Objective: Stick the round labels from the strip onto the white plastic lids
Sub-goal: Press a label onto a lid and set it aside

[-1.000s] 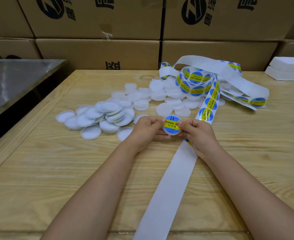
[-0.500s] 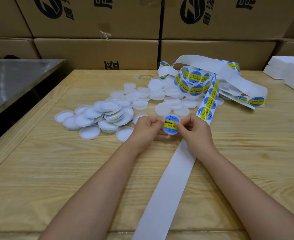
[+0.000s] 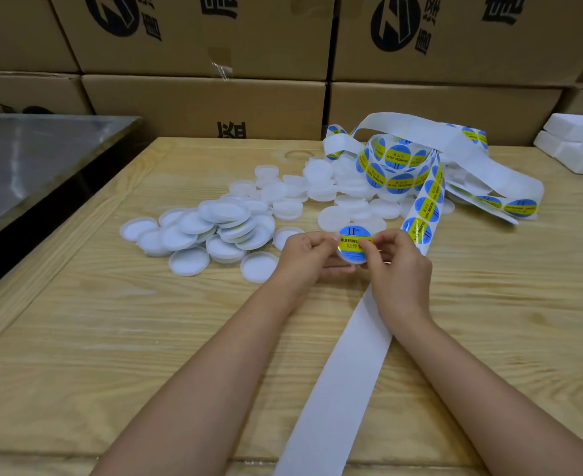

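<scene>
One white lid with a blue and yellow round label (image 3: 351, 242) on it sits between my hands above the table. My left hand (image 3: 306, 257) grips the lid from the left with curled fingers. My right hand (image 3: 398, 266) holds its right side, the thumb pressing on the label's yellow band. The label strip (image 3: 423, 209) runs from a loose coil at the back, under my right hand, and its bare white backing (image 3: 338, 383) trails to the near table edge. A pile of plain white lids (image 3: 221, 225) lies to the left and behind.
The work surface is a wooden table (image 3: 111, 338). Brown cardboard boxes (image 3: 207, 101) are stacked along its far side. A steel-topped table (image 3: 32, 156) stands at the left. White foam blocks (image 3: 578, 146) lie at the far right.
My right thumb has slid leftward over the label, covering more of its yellow band. The lid stays in the same spot between both hands.
</scene>
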`<state>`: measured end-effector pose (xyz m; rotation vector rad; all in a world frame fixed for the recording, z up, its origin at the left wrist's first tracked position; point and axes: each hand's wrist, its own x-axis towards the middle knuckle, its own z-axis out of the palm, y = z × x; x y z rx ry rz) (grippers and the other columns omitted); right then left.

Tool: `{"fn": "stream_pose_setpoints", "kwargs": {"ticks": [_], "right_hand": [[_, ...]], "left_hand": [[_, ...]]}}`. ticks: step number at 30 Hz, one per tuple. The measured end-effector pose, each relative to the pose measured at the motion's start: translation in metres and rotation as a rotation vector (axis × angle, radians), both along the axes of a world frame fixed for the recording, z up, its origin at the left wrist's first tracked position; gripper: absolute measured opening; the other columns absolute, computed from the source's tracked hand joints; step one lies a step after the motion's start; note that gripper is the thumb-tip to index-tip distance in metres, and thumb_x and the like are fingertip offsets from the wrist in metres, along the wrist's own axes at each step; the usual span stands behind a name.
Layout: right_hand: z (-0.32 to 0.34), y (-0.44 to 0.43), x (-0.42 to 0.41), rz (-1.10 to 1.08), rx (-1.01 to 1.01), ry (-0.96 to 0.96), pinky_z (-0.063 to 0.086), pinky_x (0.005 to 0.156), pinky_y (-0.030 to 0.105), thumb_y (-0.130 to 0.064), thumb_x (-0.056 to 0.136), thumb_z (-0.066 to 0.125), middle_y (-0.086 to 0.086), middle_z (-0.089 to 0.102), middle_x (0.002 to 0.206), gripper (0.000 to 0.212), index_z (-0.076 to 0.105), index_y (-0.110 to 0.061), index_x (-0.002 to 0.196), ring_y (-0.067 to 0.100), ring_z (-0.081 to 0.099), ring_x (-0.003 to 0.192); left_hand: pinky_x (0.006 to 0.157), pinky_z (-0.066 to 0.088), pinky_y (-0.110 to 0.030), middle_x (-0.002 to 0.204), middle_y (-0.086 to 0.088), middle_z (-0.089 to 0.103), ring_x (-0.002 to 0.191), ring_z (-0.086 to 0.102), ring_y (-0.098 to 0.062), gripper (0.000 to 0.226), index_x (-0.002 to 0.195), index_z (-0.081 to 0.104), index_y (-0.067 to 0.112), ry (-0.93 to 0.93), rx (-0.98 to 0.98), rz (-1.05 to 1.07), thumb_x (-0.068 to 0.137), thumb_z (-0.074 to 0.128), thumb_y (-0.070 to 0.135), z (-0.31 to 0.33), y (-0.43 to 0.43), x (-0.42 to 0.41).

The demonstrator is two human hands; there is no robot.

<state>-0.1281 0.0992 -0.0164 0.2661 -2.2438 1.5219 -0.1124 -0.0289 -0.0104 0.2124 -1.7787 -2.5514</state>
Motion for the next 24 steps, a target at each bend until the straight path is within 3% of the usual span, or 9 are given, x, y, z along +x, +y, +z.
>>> {"fn": "stream_pose_setpoints", "kwargs": {"ticks": [3, 4, 8, 10, 12, 18, 22, 24], "right_hand": [[-0.001, 0.003, 0.000, 0.022, -0.103, 0.001, 0.042, 0.064, 0.003, -0.015, 0.083, 0.067, -0.012, 0.066, 0.076, 0.054, 0.042, -0.017, 0.131, -0.012, 0.060, 0.064], [-0.001, 0.004, -0.001, 0.033, -0.137, -0.014, 0.041, 0.063, 0.001, -0.016, 0.083, 0.068, -0.013, 0.067, 0.076, 0.059, 0.039, -0.021, 0.134, -0.008, 0.062, 0.064], [-0.005, 0.002, -0.004, 0.027, -0.190, -0.047, 0.051, 0.062, 0.012, -0.020, 0.087, 0.066, -0.002, 0.071, 0.082, 0.007, 0.061, -0.022, 0.092, -0.001, 0.066, 0.066], [-0.006, 0.002, -0.006, -0.007, -0.224, -0.055, 0.052, 0.060, 0.016, -0.026, 0.086, 0.067, -0.006, 0.070, 0.078, 0.010, 0.061, -0.025, 0.079, 0.001, 0.065, 0.065], [-0.005, 0.002, -0.009, -0.046, -0.229, -0.065, 0.046, 0.057, 0.011, -0.032, 0.084, 0.069, -0.011, 0.065, 0.069, 0.018, 0.057, -0.026, 0.072, -0.002, 0.061, 0.060], [-0.006, -0.004, -0.009, -0.026, -0.182, -0.155, 0.040, 0.059, 0.006, -0.044, 0.073, 0.075, -0.012, 0.057, 0.078, 0.036, 0.048, -0.022, 0.083, -0.010, 0.055, 0.066], [-0.007, -0.008, -0.007, 0.111, -0.245, -0.219, 0.052, 0.073, 0.037, -0.034, 0.079, 0.072, -0.006, 0.057, 0.092, 0.039, 0.045, -0.017, 0.100, 0.012, 0.061, 0.082], [-0.006, -0.007, -0.006, 0.167, -0.256, -0.213, 0.053, 0.074, 0.033, -0.027, 0.081, 0.071, -0.004, 0.059, 0.095, 0.036, 0.044, -0.017, 0.102, 0.009, 0.062, 0.082]], "left_hand": [[0.064, 0.059, -0.027, 0.081, -0.015, 0.073, 0.075, 0.072, -0.024, 0.018, 0.097, 0.064, -0.002, 0.017, 0.025, -0.026, 0.095, 0.051, 0.011, 0.000, 0.001, 0.001], [0.065, 0.059, -0.027, 0.081, -0.015, 0.073, 0.075, 0.072, -0.024, 0.018, 0.096, 0.064, -0.001, 0.021, 0.028, -0.029, 0.096, 0.051, 0.011, 0.000, 0.001, 0.001], [0.066, 0.059, -0.029, 0.078, -0.011, 0.073, 0.073, 0.071, -0.022, 0.019, 0.093, 0.065, 0.001, 0.059, 0.034, -0.054, 0.096, 0.049, 0.011, 0.000, 0.000, 0.001], [0.066, 0.059, -0.029, 0.077, -0.010, 0.073, 0.072, 0.071, -0.022, 0.020, 0.092, 0.066, 0.000, 0.083, 0.009, -0.072, 0.096, 0.048, 0.009, -0.001, 0.001, 0.003], [0.066, 0.059, -0.029, 0.075, -0.008, 0.073, 0.071, 0.071, -0.020, 0.021, 0.092, 0.066, 0.000, 0.103, -0.026, -0.092, 0.096, 0.047, 0.007, -0.001, 0.003, 0.005], [0.066, 0.059, -0.028, 0.074, -0.004, 0.072, 0.068, 0.070, -0.017, 0.018, 0.097, 0.066, -0.001, 0.143, -0.055, -0.055, 0.095, 0.049, 0.005, -0.001, 0.009, 0.006], [0.064, 0.058, -0.028, 0.076, -0.006, 0.073, 0.071, 0.071, -0.018, 0.016, 0.092, 0.068, 0.003, 0.135, 0.014, -0.030, 0.094, 0.052, 0.008, -0.001, 0.008, 0.006], [0.062, 0.058, -0.026, 0.076, -0.006, 0.073, 0.071, 0.071, -0.017, 0.017, 0.089, 0.068, 0.005, 0.124, 0.054, -0.023, 0.094, 0.052, 0.010, -0.001, 0.006, 0.006]]}}
